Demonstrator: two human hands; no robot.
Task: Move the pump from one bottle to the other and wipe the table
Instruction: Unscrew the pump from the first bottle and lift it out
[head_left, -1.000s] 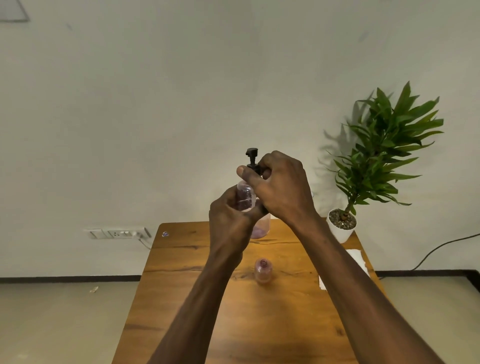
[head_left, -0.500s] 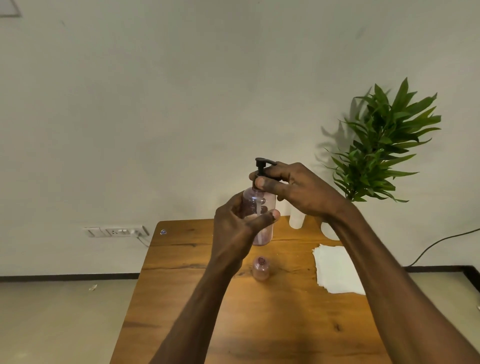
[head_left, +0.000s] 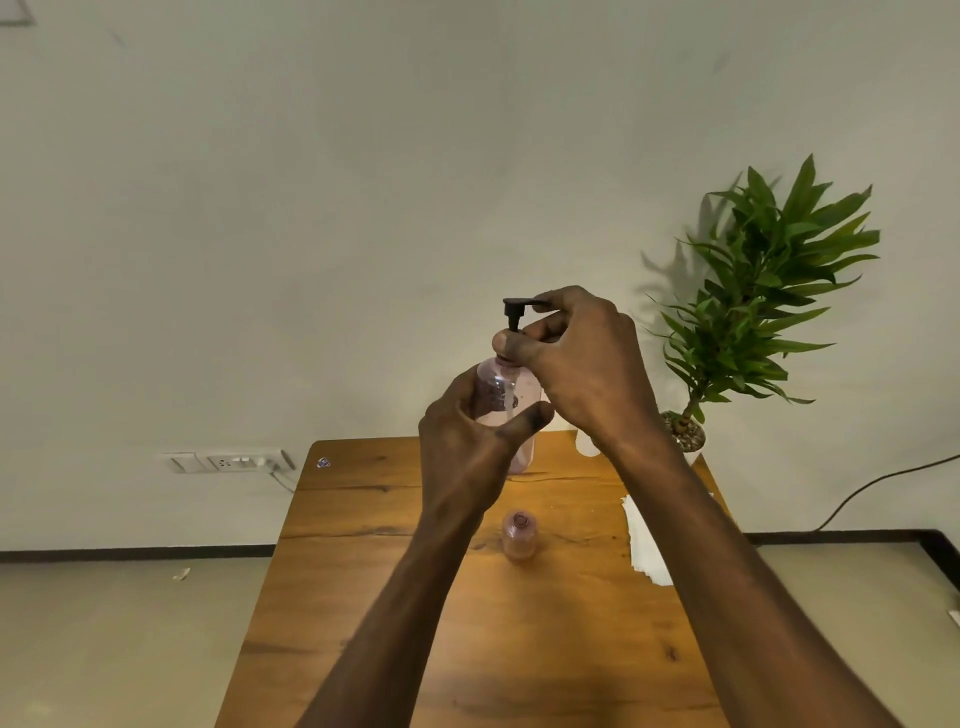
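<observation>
My left hand (head_left: 462, 447) grips a clear pink bottle (head_left: 501, 395) and holds it upright above the far part of the wooden table (head_left: 395, 623). A black pump (head_left: 517, 309) sits on the bottle's neck. My right hand (head_left: 582, 358) pinches the pump's collar, fingers curled round it; the collar itself is hidden. A second, smaller pink bottle (head_left: 518, 535) stands open-topped on the table below my hands.
A white cloth (head_left: 644, 545) lies at the table's right edge, partly behind my right forearm. A potted plant (head_left: 758, 291) stands at the far right corner. A small white object (head_left: 587, 444) is behind my right wrist. A wall socket (head_left: 228, 461) is at left.
The pump head has turned on the bottle, its nozzle now pointing right under my fingers. My right hand has shifted round the collar. The bottle stays in my left hand.
</observation>
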